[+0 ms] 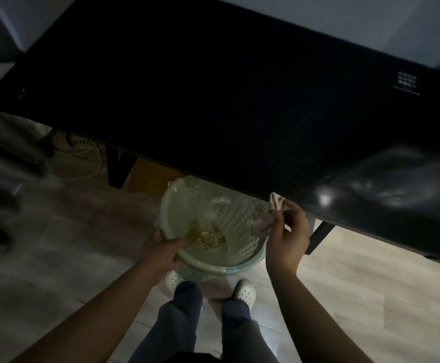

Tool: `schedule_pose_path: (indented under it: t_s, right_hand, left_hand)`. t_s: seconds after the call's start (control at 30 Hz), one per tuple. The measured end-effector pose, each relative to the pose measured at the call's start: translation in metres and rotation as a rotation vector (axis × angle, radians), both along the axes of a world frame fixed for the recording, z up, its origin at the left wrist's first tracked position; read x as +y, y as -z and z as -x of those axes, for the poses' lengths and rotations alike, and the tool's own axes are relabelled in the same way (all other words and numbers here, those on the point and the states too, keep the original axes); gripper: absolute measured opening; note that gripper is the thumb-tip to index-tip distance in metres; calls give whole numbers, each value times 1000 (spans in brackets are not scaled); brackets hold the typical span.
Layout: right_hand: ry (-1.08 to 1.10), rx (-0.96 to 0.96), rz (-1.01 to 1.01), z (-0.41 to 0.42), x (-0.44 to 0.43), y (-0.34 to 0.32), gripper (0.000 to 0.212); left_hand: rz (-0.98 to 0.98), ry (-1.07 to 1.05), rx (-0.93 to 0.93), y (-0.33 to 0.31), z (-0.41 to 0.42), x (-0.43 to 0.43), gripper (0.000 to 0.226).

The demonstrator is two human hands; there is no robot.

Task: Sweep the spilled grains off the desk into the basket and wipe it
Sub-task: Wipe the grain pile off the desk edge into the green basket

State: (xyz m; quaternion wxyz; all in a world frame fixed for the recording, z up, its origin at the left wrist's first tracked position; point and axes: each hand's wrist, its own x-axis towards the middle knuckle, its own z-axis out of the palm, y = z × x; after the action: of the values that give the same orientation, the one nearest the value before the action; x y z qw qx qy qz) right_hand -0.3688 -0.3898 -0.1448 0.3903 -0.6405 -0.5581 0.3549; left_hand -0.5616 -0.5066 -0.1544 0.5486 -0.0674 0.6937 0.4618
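A: Hands?
B: Left hand grips basket rim; right hand pinches cloth, soft, limp.
A: Basket?
B: Likely light, stiff plastic, below desk edge; grains pooled inside. Hold by rim.
A: Desk?
B: Dark; no grains discernible.

White print stands at the far right corner of the counter, too small and blurred to read.
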Motion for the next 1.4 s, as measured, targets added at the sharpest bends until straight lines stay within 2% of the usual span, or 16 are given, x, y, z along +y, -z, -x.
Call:
schedule_pose_path:
  t_s: [0.23,0.33,0.57,0.83,1.03,1.17,1.27,1.4]
  right_hand:
    - [-179,-87,-36,18,23,19,27]
    - [-233,-78,-14,36,21,25,27]
    - [-391,-79,-26,95,13,28,28]
    - [-505,-75,-78,155,4,32,25]
    - [-678,-136,2,165,-4,30,24]
    - [-592,-123,-14,133,-23,19,24]
    - [-456,-68,16,96,-32,11,24]
    - [-239,-43,-42,55,-23,-6,22]
  left_hand:
    - [-10,-64,-45,13,-5,5,47]
    - [20,-54,-8,19,3,-1,51]
    - [16,-93,8,18,28,-14,42]
    - [25,-108,32,25,57,-27,43]
    - [40,-78,21,30,71,-29,47]
    - [41,-63,26,26,68,-24,48]
    - [56,-30,36,22,58,-17,44]
    - [50,-15,9,15,36,-3,48]
